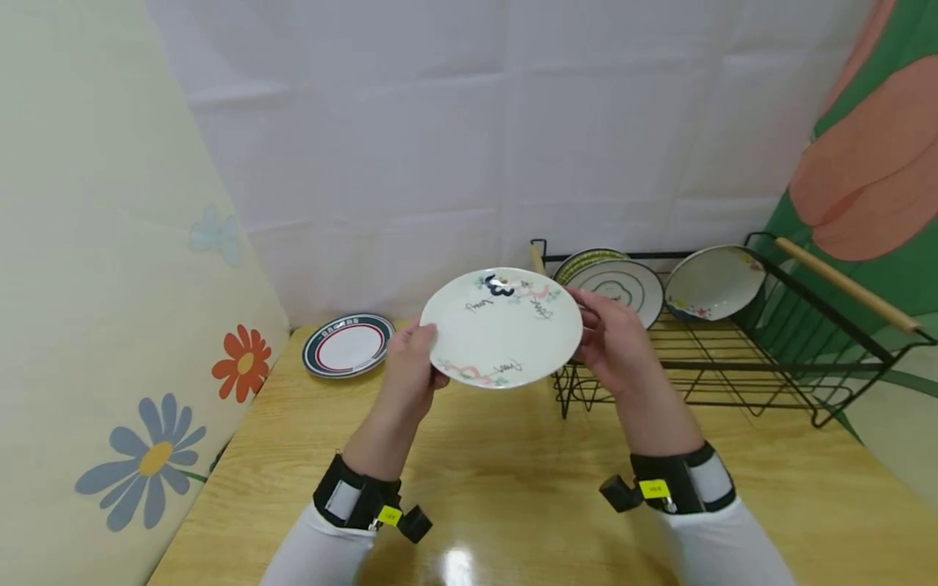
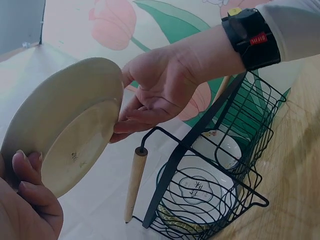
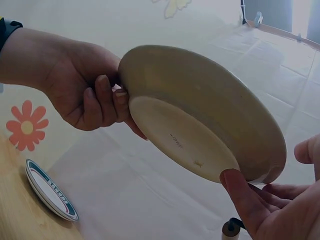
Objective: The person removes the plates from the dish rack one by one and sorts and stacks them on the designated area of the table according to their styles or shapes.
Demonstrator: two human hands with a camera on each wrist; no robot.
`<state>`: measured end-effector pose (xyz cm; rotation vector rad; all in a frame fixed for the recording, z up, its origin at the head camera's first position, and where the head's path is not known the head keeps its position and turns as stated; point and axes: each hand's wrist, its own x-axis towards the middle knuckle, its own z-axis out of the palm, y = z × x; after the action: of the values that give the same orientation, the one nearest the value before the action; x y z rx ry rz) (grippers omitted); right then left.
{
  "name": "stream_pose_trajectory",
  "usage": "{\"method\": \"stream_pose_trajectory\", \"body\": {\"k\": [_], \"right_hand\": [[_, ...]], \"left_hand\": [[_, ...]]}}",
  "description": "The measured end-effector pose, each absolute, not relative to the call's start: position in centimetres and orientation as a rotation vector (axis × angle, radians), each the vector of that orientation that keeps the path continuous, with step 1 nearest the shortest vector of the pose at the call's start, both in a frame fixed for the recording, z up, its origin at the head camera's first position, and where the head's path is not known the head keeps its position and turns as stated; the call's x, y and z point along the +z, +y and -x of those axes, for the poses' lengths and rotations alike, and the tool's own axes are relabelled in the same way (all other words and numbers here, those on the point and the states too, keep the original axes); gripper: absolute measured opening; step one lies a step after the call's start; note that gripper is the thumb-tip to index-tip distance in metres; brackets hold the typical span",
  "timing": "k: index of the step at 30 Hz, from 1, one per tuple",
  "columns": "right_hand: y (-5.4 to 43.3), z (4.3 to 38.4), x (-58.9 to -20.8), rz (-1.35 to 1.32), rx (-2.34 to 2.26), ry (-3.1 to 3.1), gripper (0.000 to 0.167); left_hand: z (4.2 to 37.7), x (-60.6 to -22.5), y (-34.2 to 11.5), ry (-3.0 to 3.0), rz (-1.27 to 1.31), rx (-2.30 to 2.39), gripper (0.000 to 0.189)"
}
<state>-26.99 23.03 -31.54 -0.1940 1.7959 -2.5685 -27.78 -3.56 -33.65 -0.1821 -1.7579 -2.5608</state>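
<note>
A white plate (image 1: 506,330) with pink blossom and dark script decoration is held up above the table between both hands. On its left rim my left hand (image 1: 412,358) grips it, thumb on the upper face and fingers curled beneath. My right hand (image 1: 615,338) holds the opposite rim, its fingertips against the edge and underside. From below, the left wrist view shows the plate's plain foot and small mark (image 2: 75,155), with the right hand (image 2: 165,85) at the far rim. In the right wrist view the left hand (image 3: 85,85) pinches the other side.
A black wire dish rack (image 1: 718,370) with wooden handles stands at the right. It holds white plates (image 1: 623,285), a green-yellow patterned plate (image 1: 586,259) and a floral bowl (image 1: 714,285). A green-rimmed plate (image 1: 349,346) lies at the back left of the wooden table (image 1: 498,472).
</note>
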Motion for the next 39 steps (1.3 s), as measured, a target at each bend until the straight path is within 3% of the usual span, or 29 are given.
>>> {"method": "stream_pose_trajectory", "body": {"k": [10,20,30,39], "right_hand": [[19.6,27.1,-31.6,0.249,-2.586,1.636,0.06],[12.7,29.6,-33.3,0.193,-2.569,1.275,0.068],[5.7,31.9,-37.1,0.086,-2.468,1.181,0.067],[2.0,31.4,-40.4,-0.006,-2.388,1.188,0.067]], "left_hand": [[31.1,-32.9,-7.1,-1.722,0.11,-2.462,0.034],[35.1,-33.5,-13.9,-1.766,-0.079,-2.308,0.044],[38.2,-37.6,-18.7,-1.915,-0.447,-2.103,0.04],[39.6,-41.9,-21.9,-1.963,-0.662,-2.046,0.049]]}}
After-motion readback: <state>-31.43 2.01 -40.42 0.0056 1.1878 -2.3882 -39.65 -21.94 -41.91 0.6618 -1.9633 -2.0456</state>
